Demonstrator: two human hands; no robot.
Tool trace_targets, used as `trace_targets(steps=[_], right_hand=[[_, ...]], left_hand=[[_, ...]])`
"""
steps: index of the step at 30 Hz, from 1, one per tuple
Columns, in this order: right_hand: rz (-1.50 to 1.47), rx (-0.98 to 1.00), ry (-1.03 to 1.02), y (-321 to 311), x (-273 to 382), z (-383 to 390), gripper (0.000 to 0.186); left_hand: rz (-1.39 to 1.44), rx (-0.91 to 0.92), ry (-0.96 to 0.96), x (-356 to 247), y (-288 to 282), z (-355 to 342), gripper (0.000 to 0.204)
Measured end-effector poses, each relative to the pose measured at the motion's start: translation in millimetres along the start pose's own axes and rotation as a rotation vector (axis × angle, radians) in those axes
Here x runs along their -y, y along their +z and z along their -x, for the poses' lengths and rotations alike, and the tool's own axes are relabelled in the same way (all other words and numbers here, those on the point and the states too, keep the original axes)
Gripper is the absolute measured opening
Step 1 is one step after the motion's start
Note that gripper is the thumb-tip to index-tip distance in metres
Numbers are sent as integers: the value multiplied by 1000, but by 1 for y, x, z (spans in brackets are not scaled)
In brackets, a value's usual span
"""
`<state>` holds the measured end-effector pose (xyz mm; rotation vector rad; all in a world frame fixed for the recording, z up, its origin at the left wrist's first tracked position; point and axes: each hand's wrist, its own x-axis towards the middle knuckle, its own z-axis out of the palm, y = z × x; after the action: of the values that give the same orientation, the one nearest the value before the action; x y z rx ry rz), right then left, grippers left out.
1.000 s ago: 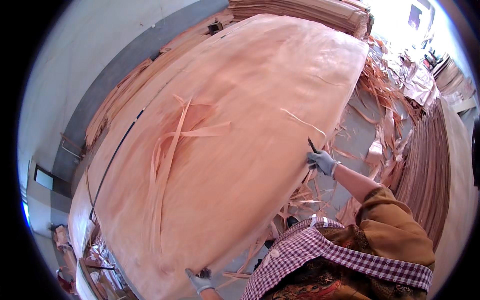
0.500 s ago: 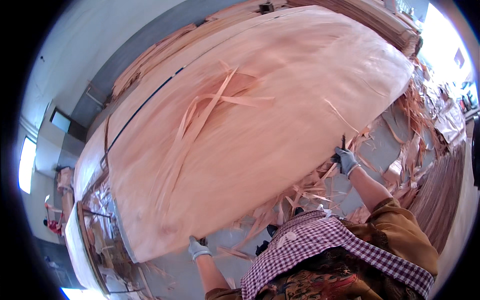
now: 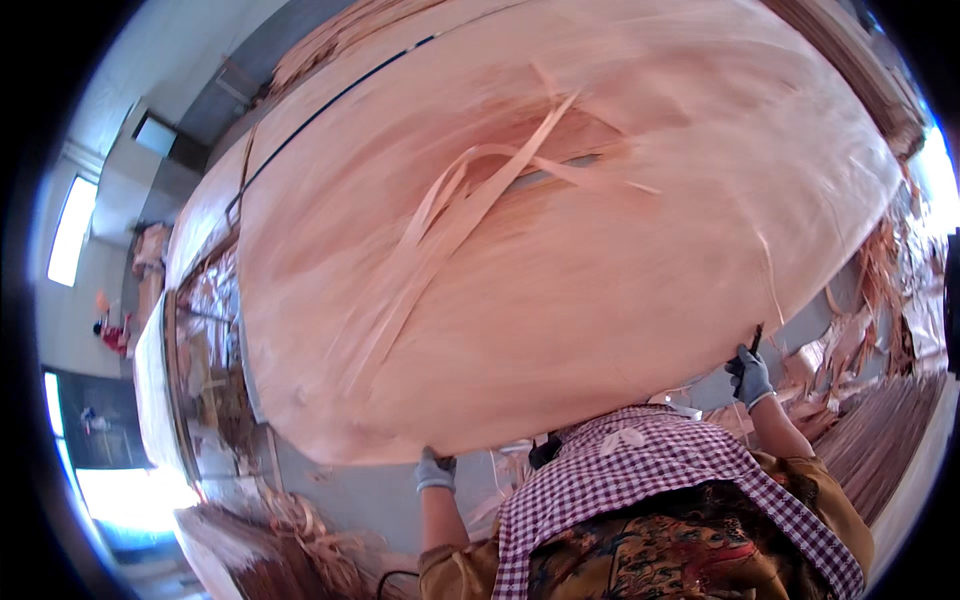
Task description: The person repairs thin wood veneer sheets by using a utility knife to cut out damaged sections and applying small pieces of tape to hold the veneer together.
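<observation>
A large pale pink veneer sheet (image 3: 600, 290) spreads across the view, with loose torn strips (image 3: 500, 185) and a split near its middle. My left hand (image 3: 436, 470), in a grey glove, has its fingers closed on the sheet's near edge, left of centre. My right hand (image 3: 748, 378), also gloved, is closed round a thin dark tool (image 3: 757, 340) at the same edge, farther right; whether it also grips the sheet is unclear. Below the sheet between my arms is my checked apron (image 3: 620, 470).
Stacked veneer (image 3: 880, 430) stands at the right, with more (image 3: 250, 560) at lower left. A dark strap or rod (image 3: 340, 90) crosses the far side. Scraps (image 3: 840, 340) litter the grey floor (image 3: 355, 490). A distant person in red (image 3: 115, 330) is at the left.
My view has swung left, so the sheet and strips appear higher and farther right. My left hand appears higher, my right hand lower and farther right, both still at the near edge.
</observation>
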<state>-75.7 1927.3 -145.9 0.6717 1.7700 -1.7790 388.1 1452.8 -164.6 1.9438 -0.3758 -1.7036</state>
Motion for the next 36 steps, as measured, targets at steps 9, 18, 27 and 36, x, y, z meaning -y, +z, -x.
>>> trace_targets(steps=[9,18,27,36], right_hand=[[278,209,178,3,69,6,19],[706,511,-384,200,177,33,30],[859,605,-1176,416,218,-34,21],[1367,426,-1187,517,217,-88,16]], left_hand=[[-73,0,575,-76,36,8,24],[-6,12,494,-164,47,-18,36],[182,253,330,-187,45,-31,15],[214,329,509,-202,55,-5,8]])
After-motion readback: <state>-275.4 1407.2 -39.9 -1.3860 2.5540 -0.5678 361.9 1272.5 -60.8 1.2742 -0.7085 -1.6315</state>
